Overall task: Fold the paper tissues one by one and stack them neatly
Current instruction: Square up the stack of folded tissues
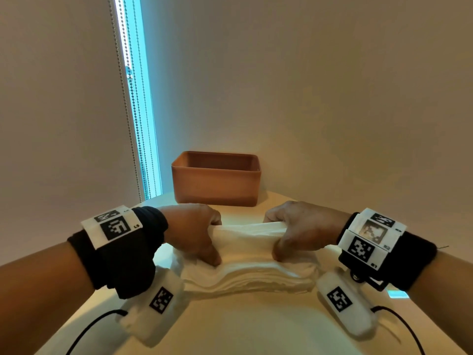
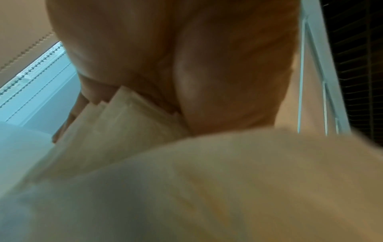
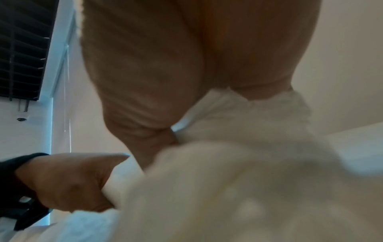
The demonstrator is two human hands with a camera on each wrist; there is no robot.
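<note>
The left hand point(image 1: 194, 231) and right hand point(image 1: 302, 230) each pinch an end of the top tissue point(image 1: 249, 233), lifted over the stack point(image 1: 250, 276) on the surface point(image 1: 250, 326); a brown box point(image 1: 216, 179) stands just behind, near the surface's far edge

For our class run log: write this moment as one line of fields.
left hand: pinches top tissue | right hand: pinches same tissue | tissue stack: on table | terracotta box: behind
</note>
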